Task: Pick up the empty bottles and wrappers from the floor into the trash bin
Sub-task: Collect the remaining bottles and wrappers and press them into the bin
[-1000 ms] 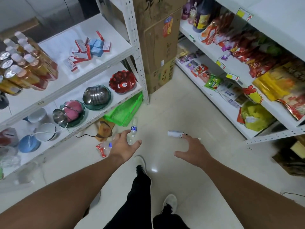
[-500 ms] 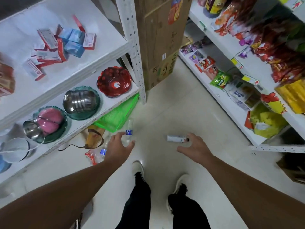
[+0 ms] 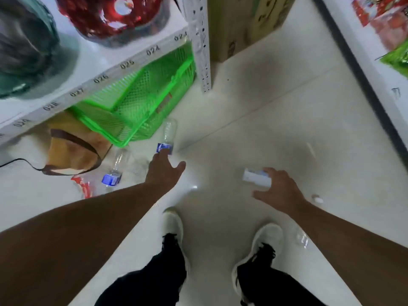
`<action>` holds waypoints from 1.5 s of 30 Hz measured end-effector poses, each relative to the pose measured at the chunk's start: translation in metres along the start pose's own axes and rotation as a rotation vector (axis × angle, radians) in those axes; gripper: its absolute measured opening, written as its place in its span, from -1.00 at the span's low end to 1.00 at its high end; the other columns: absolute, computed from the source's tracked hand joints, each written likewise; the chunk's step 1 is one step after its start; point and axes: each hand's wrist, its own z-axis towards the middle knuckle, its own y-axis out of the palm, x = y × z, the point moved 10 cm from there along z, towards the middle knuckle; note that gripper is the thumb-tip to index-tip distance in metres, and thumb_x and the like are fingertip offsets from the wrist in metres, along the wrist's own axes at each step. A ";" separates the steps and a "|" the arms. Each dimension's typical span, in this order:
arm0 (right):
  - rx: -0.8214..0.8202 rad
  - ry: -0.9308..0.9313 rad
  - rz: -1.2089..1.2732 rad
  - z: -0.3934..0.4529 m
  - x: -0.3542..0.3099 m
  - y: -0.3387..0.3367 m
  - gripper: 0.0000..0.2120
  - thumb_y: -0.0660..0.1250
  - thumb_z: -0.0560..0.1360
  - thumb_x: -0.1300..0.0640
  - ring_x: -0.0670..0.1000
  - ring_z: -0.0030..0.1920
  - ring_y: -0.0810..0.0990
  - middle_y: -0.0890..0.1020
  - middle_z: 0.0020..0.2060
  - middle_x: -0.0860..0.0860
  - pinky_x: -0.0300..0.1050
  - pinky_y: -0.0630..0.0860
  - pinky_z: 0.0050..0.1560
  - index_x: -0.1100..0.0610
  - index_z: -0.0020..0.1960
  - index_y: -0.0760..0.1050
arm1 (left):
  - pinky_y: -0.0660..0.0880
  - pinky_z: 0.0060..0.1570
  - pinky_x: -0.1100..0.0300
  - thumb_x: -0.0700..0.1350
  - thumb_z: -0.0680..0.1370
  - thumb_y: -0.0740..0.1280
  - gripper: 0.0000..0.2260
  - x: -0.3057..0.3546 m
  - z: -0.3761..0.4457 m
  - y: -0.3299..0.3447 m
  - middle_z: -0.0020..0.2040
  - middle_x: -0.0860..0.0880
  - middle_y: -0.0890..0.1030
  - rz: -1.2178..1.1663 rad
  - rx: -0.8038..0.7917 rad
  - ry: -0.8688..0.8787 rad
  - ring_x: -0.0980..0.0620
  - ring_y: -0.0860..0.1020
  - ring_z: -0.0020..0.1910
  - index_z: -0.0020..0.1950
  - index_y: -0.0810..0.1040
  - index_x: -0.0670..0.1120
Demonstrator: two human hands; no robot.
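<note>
A clear empty bottle (image 3: pixel 169 134) with a blue label lies on the floor beside the green basket. My left hand (image 3: pixel 162 171) is open, its fingertips at that label. A second clear bottle (image 3: pixel 116 167) with a blue label lies to the left, with a red and clear wrapper (image 3: pixel 85 187) beside it. A small white wrapper (image 3: pixel 254 178) lies on the floor to the right; my right hand (image 3: pixel 279 192) is open with spread fingers touching its right end. Another clear bottle (image 3: pixel 301 237) lies by my right foot, and a white cap (image 3: pixel 317 198) is near my right wrist.
A green mesh basket (image 3: pixel 141 100) and a brown bag (image 3: pixel 72 149) sit under the left shelf (image 3: pixel 88 69). A white shelf post (image 3: pixel 202 51) and a cardboard box (image 3: pixel 242 25) stand ahead. Another shelf (image 3: pixel 364 62) runs along the right. My feet (image 3: pixel 174 221) are below.
The view has dropped much closer to the floor. Both hands have reached down: the left onto the bottle's label, the right onto the white wrapper.
</note>
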 end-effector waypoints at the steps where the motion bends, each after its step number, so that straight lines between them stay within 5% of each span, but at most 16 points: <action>1: 0.014 -0.008 -0.057 0.025 0.011 0.014 -0.07 0.64 0.33 -0.23 0.18 0.34 0.52 0.50 0.34 0.11 0.13 0.50 0.36 -0.05 0.59 0.37 | 0.38 0.38 -0.07 0.15 0.51 0.52 -0.33 -0.013 0.024 0.021 0.35 -0.23 0.52 0.026 0.008 -0.009 -0.28 0.49 0.36 0.53 0.41 -0.07; 6: 0.090 -0.111 -0.407 0.138 0.042 0.072 -0.01 0.56 0.30 -0.36 0.18 0.32 0.49 0.48 0.40 0.06 0.12 0.56 0.18 -0.09 0.61 0.28 | 0.35 0.41 -0.17 0.19 0.43 0.56 -0.10 -0.067 0.134 0.090 0.47 -0.24 0.36 0.130 0.126 -0.048 -0.33 0.39 0.41 0.64 0.21 -0.02; 10: 0.123 -0.152 -0.495 0.195 0.059 0.101 -0.18 0.60 0.35 -0.20 0.20 0.13 0.55 0.49 0.24 0.10 0.07 0.58 0.01 -0.02 0.51 0.37 | 0.47 0.18 -0.25 0.19 0.53 0.42 -0.24 -0.088 0.189 0.097 0.39 -0.20 0.42 0.062 0.336 -0.070 -0.38 0.50 0.26 0.63 0.18 0.02; 14: 0.179 -0.188 -0.397 0.198 0.058 0.104 -0.27 0.61 0.34 -0.17 0.17 -0.04 0.57 0.52 0.04 0.08 0.04 0.57 -0.15 0.02 0.38 0.39 | 0.42 0.24 -0.20 0.18 0.56 0.40 -0.30 -0.097 0.197 0.102 0.35 -0.22 0.43 -0.012 0.301 -0.061 -0.39 0.49 0.25 0.61 0.18 0.02; 19: 0.101 -0.142 -0.189 0.136 0.022 0.078 -0.37 0.58 0.31 -0.22 0.15 -0.08 0.60 0.58 -0.07 0.01 0.08 0.64 -0.09 -0.06 0.23 0.37 | 0.49 0.10 0.03 -0.02 0.40 0.53 -0.23 -0.091 0.127 0.096 0.27 -0.15 0.48 -0.206 0.196 -0.125 -0.23 0.55 0.16 0.55 0.29 0.01; 30: -0.083 -0.051 -0.317 -0.046 -0.072 -0.021 -0.37 0.47 0.27 -0.24 0.17 0.00 0.64 0.61 -0.07 -0.01 0.07 0.64 0.04 -0.05 0.23 0.35 | 0.41 0.07 0.12 0.06 0.32 0.48 -0.20 -0.030 -0.065 -0.040 0.17 0.01 0.48 -0.230 0.073 -0.053 -0.01 0.50 0.03 0.53 0.29 0.12; 37: -0.038 -0.094 -0.196 -0.177 -0.155 -0.118 -0.44 0.53 0.29 -0.16 0.05 -0.09 0.65 0.64 -0.09 -0.04 -0.03 0.64 -0.02 -0.02 0.17 0.41 | 0.52 0.06 0.06 0.00 0.35 0.51 -0.22 0.007 -0.187 -0.182 0.15 0.00 0.52 -0.347 0.137 -0.029 -0.06 0.60 0.03 0.55 0.32 0.08; 41: -0.055 -0.157 -0.201 -0.253 -0.211 -0.158 -0.35 0.58 0.31 -0.14 0.16 0.04 0.66 0.65 0.07 0.06 0.03 0.63 0.07 0.01 0.28 0.41 | 0.50 -0.02 0.10 0.02 0.37 0.52 -0.27 0.021 -0.251 -0.264 0.16 -0.06 0.54 -0.353 0.230 -0.052 -0.07 0.59 -0.04 0.51 0.34 0.09; 45: -0.043 -0.237 -0.238 -0.314 -0.255 -0.186 -0.35 0.58 0.26 -0.18 0.18 0.12 0.65 0.66 0.12 0.07 0.02 0.60 0.14 -0.01 0.24 0.43 | 0.61 0.06 -0.07 0.00 0.34 0.52 -0.28 0.020 -0.315 -0.321 0.10 -0.08 0.56 -0.418 0.289 -0.074 -0.12 0.63 -0.03 0.49 0.37 0.09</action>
